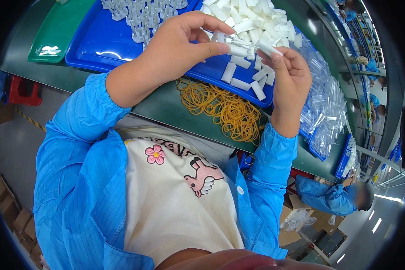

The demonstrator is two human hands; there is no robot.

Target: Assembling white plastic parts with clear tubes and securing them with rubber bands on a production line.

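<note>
My left hand pinches a clear plastic pronged piece between thumb and fingers, its thin prongs pointing right. In my right hand is a small white block, gripped between thumb and fingers close to the prong tips. Whether the prongs touch the block I cannot tell. Both hands hover over a blue tray heaped with similar white blocks. Farther left, several clear pronged pieces stand in another blue tray. Yellow rubber bands lie in a loose pile on the green table, nearest my body.
A green tray sits at the far left. Clear plastic sleeves pile up at the right, with another blue tray beyond. A co-worker in blue is at the lower right. A red stool stands left of the table.
</note>
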